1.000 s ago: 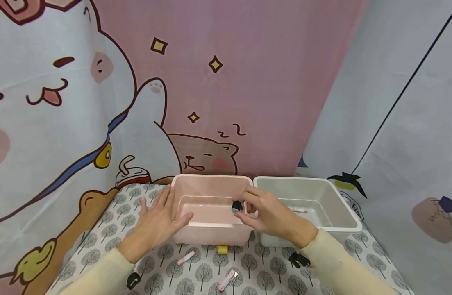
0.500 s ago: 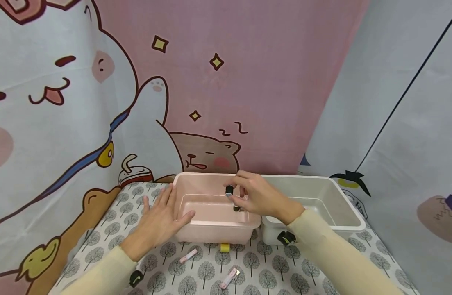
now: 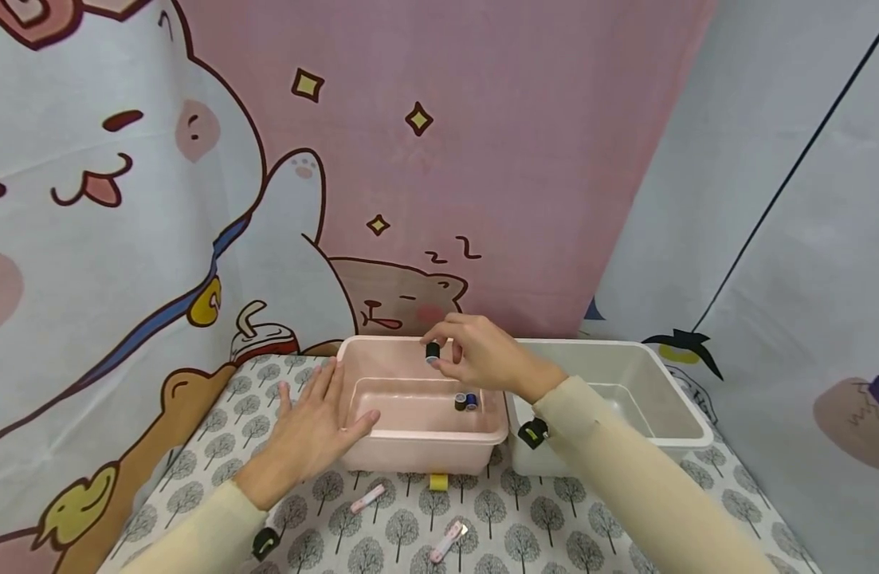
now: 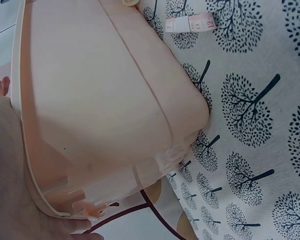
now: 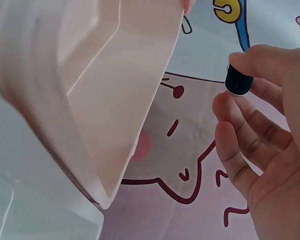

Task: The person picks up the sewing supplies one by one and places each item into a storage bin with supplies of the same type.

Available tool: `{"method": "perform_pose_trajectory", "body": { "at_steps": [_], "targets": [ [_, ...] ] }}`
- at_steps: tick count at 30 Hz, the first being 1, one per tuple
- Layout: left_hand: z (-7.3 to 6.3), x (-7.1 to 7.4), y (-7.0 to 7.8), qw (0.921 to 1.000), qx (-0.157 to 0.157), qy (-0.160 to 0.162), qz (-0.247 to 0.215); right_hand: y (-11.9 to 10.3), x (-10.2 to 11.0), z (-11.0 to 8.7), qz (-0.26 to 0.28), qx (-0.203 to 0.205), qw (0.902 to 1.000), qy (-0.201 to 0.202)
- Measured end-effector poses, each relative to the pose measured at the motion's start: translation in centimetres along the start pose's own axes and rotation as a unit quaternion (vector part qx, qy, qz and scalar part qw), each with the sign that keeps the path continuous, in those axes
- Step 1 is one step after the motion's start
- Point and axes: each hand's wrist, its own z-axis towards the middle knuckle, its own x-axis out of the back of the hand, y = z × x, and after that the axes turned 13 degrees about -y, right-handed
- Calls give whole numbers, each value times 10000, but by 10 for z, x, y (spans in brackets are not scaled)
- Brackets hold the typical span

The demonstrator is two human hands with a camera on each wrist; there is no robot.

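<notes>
My right hand pinches a dark thread spool between thumb and fingertips, over the back part of the pink bin. Close up in the right wrist view, the spool looks dark navy with a pale end. Two more spools lie together on the bin's floor at its right: a dark olive spool and a blue spool. With fingers straight, my left hand rests at the bin's left rim; in the left wrist view it lies along the rim.
A pale grey bin stands against the pink one's right side. On the tree-print cloth in front lie a small yellow piece and two pink-and-white tape measure pieces, a left piece and a right piece. A cartoon curtain hangs behind.
My right hand has lifted up and back with the spool, from low in the pink bin to its back rim, uncovering the two spools on the floor. My left hand stays put.
</notes>
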Motion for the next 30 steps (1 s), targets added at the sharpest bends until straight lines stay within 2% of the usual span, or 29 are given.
{"method": "perform_pose_trajectory", "body": {
  "at_steps": [12,30],
  "targets": [
    [0,1,1,10000,16,4,-3,19,1,21,-139,-221,9996,-141],
    [0,1,1,9999,80,-108,-12,31,-1,42,-63,-573,9975,-404]
  ]
}}
